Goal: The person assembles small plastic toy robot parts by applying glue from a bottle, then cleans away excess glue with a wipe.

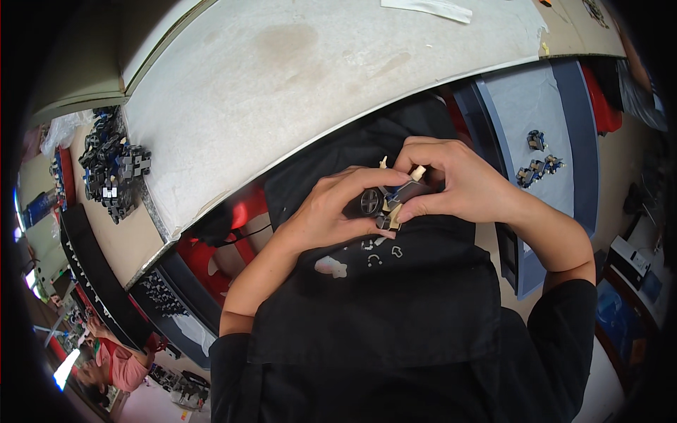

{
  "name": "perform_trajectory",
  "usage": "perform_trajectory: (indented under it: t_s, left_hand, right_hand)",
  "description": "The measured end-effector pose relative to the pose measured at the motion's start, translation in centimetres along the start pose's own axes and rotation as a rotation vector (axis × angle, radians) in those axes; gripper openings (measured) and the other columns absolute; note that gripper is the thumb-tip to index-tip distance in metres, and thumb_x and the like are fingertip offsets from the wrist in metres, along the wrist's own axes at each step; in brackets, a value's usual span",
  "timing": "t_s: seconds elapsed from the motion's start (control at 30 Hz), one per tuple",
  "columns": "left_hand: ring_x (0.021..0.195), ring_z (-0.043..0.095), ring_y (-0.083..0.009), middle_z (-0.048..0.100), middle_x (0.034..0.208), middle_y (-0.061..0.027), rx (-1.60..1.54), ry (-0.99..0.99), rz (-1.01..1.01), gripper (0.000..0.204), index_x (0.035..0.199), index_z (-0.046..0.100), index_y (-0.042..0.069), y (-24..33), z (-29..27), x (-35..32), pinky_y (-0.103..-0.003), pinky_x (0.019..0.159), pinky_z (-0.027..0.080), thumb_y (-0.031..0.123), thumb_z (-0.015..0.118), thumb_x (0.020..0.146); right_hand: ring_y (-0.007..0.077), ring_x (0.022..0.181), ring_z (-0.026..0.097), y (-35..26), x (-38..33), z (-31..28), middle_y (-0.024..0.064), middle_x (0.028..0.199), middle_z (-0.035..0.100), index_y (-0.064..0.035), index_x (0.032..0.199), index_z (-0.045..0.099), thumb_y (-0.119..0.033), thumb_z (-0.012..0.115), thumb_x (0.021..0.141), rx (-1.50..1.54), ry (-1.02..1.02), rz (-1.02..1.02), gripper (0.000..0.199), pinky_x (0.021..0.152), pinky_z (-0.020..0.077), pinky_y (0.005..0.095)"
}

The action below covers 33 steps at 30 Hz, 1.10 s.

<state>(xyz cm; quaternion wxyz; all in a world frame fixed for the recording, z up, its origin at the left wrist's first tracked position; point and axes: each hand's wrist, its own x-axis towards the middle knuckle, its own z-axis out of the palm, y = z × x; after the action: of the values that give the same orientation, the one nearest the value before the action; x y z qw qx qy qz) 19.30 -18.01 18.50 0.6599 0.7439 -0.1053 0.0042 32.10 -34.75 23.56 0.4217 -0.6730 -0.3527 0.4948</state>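
Note:
Between my two hands, above my lap, is a small toy figure (pixel 392 201) with black, dark blue and cream plastic parts. A round black piece with a cross-shaped mark shows at its left side. My left hand (pixel 331 204) closes around that side, thumb below and fingers above. On the other side, my right hand (pixel 458 185) pinches the figure between thumb and bent fingers, next to a cream peg. Parts of the figure are hidden by my fingers. Just below my hands, a dark apron (pixel 381 310) covers my lap and carries a pale printed pattern.
A pale worktable (pixel 282 84) stretches ahead, with a white strip (pixel 430 8) at its far edge. Dark assembled toys (pixel 113 169) are heaped at the left. On the right, a blue-grey tray (pixel 518 92) holds several similar toys. Another person (pixel 120 363) sits at the lower left.

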Motion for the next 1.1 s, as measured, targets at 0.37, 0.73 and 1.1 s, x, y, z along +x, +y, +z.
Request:
perform_trajectory:
  t_s: [0.37,0.73,1.1]
  left_hand:
    - [0.097,0.06,-0.0194,0.061,0.104,-0.0096,-0.356,-0.153,-0.149,0.069,0.122,0.046,0.005,-1.9,1.1,0.1,-0.03,0.084,0.046,0.004,0.079,0.061]
    - [0.105,0.054,-0.0181,0.051,0.118,-0.0123,-0.624,0.052,0.01,0.074,0.123,0.039,0.003,-1.3,1.0,0.7,-0.029,0.084,0.045,0.001,0.08,0.061]
    - [0.108,0.056,-0.0339,0.058,0.108,-0.0205,-0.426,0.408,0.012,0.082,0.125,0.031,0.004,1.3,-1.8,1.0,-0.038,0.086,0.049,0.018,0.082,0.062]
  right_hand:
    - [0.0122,0.057,0.058,1.8,-0.9,0.9,0.0077,0.068,0.061,0.0006,0.078,0.057,-0.024,0.077,0.068,0.379,0.005,0.193,0.033,0.048,0.0449,0.0226]
    - [0.0176,0.07,0.059,-1.4,0.4,-4.8,0.0084,0.081,0.061,-0.0033,0.092,0.064,-0.015,0.072,0.071,-0.273,0.622,-0.493,0.025,0.061,0.0462,0.028]
    - [0.0183,0.067,0.054,-1.5,5.0,-6.3,0.0069,0.077,0.054,-0.0074,0.095,0.068,0.007,0.06,0.063,-0.773,0.893,-0.698,0.036,0.058,0.045,0.0279]
